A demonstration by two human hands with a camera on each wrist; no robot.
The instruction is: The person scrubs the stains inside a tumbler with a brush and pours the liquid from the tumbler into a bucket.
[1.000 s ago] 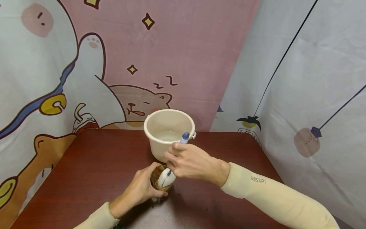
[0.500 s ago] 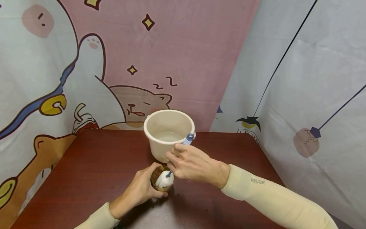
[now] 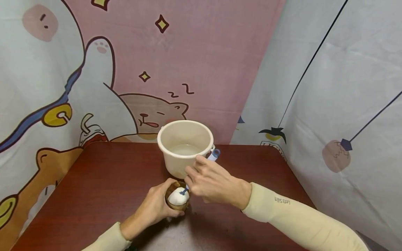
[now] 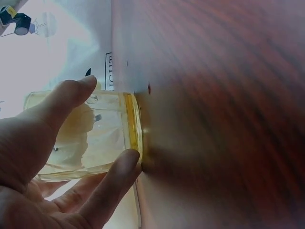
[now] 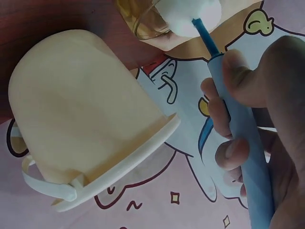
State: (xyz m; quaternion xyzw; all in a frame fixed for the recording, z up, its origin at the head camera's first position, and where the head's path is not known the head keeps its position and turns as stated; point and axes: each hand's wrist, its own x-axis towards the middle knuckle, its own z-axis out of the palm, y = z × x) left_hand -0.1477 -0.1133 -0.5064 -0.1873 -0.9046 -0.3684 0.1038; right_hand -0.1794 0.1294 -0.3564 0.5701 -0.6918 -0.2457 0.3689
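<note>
Blue handle [image 5: 245, 125], partly hidden.

The glass [image 4: 112, 136] sits in the left hand [image 3: 156, 202], leftward of and below the right hand [image 3: 215, 184]. The brush [image 5: 244, 129] slants from the right hand down into it, head [image 3: 177, 198] inside. Beyond both hands stands the bucket [image 3: 176, 165] on the table [image 3: 119, 174].
</note>
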